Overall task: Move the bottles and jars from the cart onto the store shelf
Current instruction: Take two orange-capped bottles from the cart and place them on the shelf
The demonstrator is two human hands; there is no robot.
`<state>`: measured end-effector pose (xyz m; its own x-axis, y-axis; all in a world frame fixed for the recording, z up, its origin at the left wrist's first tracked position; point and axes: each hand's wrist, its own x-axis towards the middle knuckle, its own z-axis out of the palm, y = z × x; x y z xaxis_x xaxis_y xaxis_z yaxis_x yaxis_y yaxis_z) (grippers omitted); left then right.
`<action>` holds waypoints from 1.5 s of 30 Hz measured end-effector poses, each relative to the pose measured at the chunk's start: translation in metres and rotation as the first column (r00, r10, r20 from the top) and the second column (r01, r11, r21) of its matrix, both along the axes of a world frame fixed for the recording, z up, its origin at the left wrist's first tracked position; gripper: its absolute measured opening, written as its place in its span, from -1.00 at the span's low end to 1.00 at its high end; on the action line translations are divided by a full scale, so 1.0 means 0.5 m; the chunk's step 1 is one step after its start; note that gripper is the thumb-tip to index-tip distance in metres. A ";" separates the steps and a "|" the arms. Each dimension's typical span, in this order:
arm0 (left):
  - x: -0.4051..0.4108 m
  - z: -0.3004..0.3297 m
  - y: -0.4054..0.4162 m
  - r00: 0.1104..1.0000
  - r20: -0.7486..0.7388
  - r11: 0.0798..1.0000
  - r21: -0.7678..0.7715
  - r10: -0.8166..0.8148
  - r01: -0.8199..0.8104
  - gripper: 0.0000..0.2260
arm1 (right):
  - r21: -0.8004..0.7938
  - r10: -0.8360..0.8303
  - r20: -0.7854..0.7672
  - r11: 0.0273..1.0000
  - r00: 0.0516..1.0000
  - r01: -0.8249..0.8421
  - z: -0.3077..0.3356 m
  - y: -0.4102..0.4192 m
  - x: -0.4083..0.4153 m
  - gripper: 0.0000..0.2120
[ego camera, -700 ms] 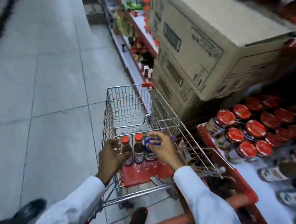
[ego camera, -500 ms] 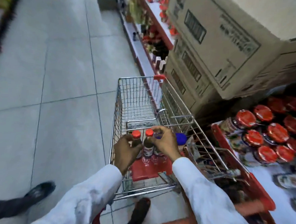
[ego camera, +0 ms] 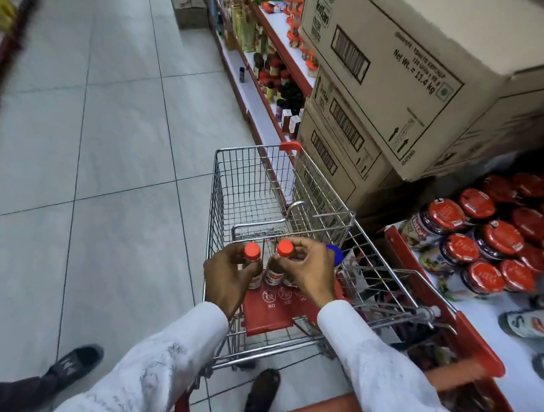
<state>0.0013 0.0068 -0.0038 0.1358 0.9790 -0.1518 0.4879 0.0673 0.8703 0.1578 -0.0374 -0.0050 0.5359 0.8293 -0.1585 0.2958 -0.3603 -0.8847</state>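
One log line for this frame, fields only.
stage: pickup from cart | left hand: grips red-capped bottle | right hand: grips second red-capped bottle | shelf: untouched

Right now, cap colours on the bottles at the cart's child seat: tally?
Red caps: 2, one bottle in the left hand at, one in the right hand at.
Blue caps: 1, behind the right hand.
Total: 3 visible; the hands may hide more.
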 end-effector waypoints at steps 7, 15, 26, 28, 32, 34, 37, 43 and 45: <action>0.010 0.182 -0.040 0.986 0.112 0.971 0.219 -0.125 0.098 -0.75 | 0.232 -0.190 -0.010 0.955 0.982 0.187 0.215 -0.139 0.063 -0.68; 0.180 0.334 -0.143 0.847 0.284 0.873 0.342 -0.450 0.348 -0.79 | 0.410 -0.515 0.033 0.789 0.857 0.458 0.338 -0.349 0.161 -0.72; 0.489 0.325 -0.301 0.594 0.251 0.644 0.362 -0.764 0.675 -0.79 | 0.454 -0.893 0.123 0.439 0.433 0.776 0.346 -0.614 0.268 -0.74; 0.538 0.303 -0.328 0.574 0.207 0.608 0.347 -0.792 0.714 -0.76 | 0.428 -0.924 0.117 0.379 0.365 0.820 0.325 -0.632 0.286 -0.75; 0.605 0.251 -0.369 0.556 0.171 0.581 0.287 -0.813 0.761 -0.75 | 0.367 -0.948 0.121 0.320 0.296 0.874 0.279 -0.643 0.313 -0.77; 0.629 0.222 -0.379 0.570 0.134 0.584 0.248 -0.811 0.773 -0.79 | 0.341 -0.952 0.132 0.304 0.275 0.890 0.264 -0.642 0.325 -0.73; 0.652 0.193 -0.392 0.580 0.084 0.583 0.223 -0.810 0.781 -0.79 | 0.273 -0.956 0.165 0.281 0.243 0.920 0.241 -0.639 0.349 -0.75; 0.663 0.147 -0.401 0.590 0.027 0.583 0.196 -0.807 0.788 -0.77 | 0.177 -0.953 0.207 0.258 0.220 0.950 0.190 -0.632 0.367 -0.68; 0.663 0.142 -0.403 0.585 0.018 0.576 0.195 -0.811 0.794 -0.74 | 0.176 -0.950 0.218 0.265 0.225 0.948 0.182 -0.632 0.367 -0.66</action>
